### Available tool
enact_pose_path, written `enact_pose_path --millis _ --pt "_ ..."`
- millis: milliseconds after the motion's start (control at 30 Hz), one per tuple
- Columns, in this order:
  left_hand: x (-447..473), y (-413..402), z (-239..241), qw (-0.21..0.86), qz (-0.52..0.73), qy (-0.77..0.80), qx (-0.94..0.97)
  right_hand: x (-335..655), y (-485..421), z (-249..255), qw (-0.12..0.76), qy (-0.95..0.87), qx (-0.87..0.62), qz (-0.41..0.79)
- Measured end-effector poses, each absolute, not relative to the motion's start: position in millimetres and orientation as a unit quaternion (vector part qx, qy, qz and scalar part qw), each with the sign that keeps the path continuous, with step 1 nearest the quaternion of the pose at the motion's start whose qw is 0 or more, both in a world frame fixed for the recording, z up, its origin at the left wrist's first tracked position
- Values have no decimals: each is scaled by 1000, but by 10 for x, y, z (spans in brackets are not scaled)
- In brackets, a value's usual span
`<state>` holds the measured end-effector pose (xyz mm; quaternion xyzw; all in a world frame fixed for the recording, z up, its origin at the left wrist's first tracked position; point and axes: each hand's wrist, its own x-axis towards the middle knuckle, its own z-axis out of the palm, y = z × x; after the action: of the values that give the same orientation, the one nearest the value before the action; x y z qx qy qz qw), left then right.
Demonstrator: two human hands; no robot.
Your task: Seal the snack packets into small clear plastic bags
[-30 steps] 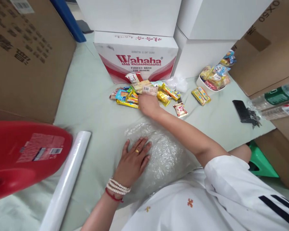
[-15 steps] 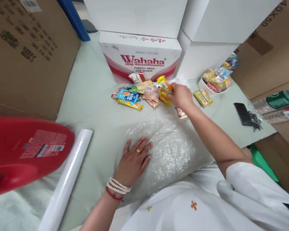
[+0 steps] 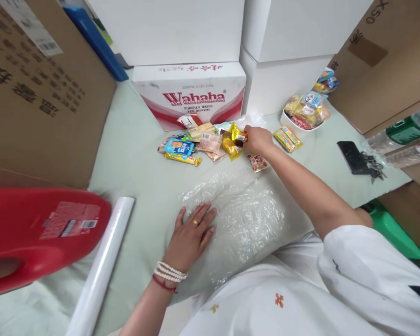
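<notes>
My left hand (image 3: 190,233) lies flat with fingers spread on a crumpled clear plastic sheet (image 3: 244,219) in front of me. My right hand (image 3: 258,139) reaches forward and pinches a yellow snack packet (image 3: 236,134) at the right end of a pile of small snack packets (image 3: 192,147). A red-and-white packet (image 3: 258,162) lies just below that hand.
A Wahaha carton (image 3: 190,95) and white boxes stand behind the pile. A white bowl of snacks (image 3: 305,115), two yellow bars (image 3: 287,138), a phone with keys (image 3: 357,158) and bottles (image 3: 405,140) are right. A red jug (image 3: 38,233) and film roll (image 3: 101,266) lie left.
My right hand moved from the middle of the snack pile to its right end and took hold of yellow packets. The left hand stayed flat on the plastic.
</notes>
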<state>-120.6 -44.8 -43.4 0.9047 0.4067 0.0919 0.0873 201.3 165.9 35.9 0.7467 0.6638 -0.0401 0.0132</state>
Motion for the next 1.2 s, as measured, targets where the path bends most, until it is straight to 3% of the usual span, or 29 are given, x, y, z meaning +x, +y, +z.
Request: enact_pose_path --millis 233,433,633,833,1067,1200 --pt "-1162 -450 -416 108 95 420 896 1975 815 857 -21 753 651 -96" --pt "-1135 -457 -397 120 84 426 893 1372 36 590 129 837 514 -138" --pt "-1147 -470 -403 114 79 428 893 1301 -81 572 170 846 489 -128" --pt "-1157 -466 -416 110 87 423 895 1212 -14 557 107 877 463 -73" --pt "-1164 -463 -411 117 90 416 897 1140 97 408 118 859 473 -158" --pt "-1168 -463 -384 140 102 411 895 1255 41 309 79 872 451 -171"
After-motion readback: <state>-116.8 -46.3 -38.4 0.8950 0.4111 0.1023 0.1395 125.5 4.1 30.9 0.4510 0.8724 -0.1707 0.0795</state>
